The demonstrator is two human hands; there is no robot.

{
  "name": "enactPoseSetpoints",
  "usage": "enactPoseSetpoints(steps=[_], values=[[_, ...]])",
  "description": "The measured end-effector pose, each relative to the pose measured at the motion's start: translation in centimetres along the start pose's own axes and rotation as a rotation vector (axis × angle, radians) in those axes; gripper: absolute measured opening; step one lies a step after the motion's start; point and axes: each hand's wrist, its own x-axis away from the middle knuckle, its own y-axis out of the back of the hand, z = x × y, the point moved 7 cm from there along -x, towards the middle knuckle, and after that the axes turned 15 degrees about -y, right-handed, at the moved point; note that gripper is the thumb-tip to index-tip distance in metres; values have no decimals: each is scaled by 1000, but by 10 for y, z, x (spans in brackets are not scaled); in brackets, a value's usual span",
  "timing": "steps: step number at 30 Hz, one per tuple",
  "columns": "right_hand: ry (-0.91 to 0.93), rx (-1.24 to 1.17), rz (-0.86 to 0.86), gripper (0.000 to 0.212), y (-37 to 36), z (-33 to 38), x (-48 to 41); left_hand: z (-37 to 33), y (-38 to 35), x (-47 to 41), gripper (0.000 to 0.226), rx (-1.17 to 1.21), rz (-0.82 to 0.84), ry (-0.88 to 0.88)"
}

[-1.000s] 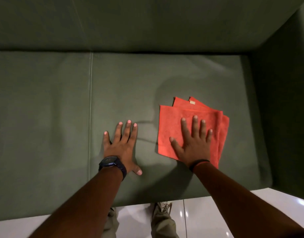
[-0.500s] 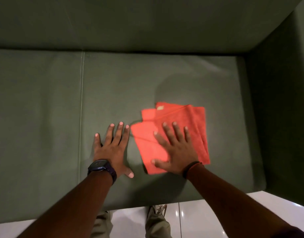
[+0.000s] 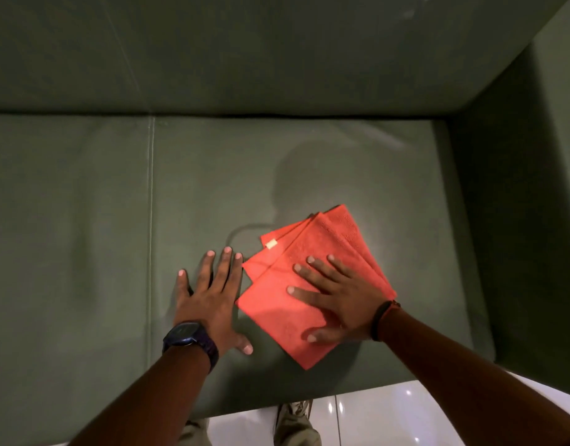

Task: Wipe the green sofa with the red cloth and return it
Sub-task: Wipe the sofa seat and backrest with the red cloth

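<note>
The red cloth point(image 3: 312, 284) lies folded on the seat of the green sofa point(image 3: 84, 220), toward its right end, turned so its long axis runs diagonally — near corner toward the seat's front edge, far corner toward the armrest point(image 3: 518, 220). The right hand point(image 3: 338, 300) sits flat on top of it, fingers spread, pressing rather than pinching. The left hand point(image 3: 212, 297) is just beside the cloth's left edge, palm down on bare cushion, fingers splayed — apparently bracing. Any next stroke looks like the right hand's to make.
</note>
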Motion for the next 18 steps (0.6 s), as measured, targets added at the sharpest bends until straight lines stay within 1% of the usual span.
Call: enactPoseSetpoints(steps=[1,2,4,5,6,8,9,10,13,15,18], values=[[-90,-53,-23,82,7,-11,2,-1,2,1,159,27,-5,-8],[-278,-130,-59,83,15,-28,6,-3,6,1,157,64,-15,-15],[-745,-256,-113,93,23,-62,30,-7,16,0,153,136,-45,-20],[-877,-265,-94,97,21,-63,43,-8,22,-2,151,167,-64,-25],[-891,-252,-74,98,16,-52,50,-8,27,-4,150,195,-89,-27],[-753,-213,-33,92,2,-19,46,-6,37,-12,148,215,-135,-23],[-730,-203,-50,89,-4,-7,40,-6,40,-15,148,207,-150,-20],[-768,-214,-84,87,-9,-3,32,-5,40,-19,148,194,-165,-13],[-986,-248,-197,87,-7,-19,-4,-5,35,-28,152,90,-165,4],[-1087,-264,-230,85,-4,-49,-36,-6,28,-39,156,23,-147,9],[-1158,-306,-284,84,25,-96,-92,-8,35,-39,158,27,-169,-2]])
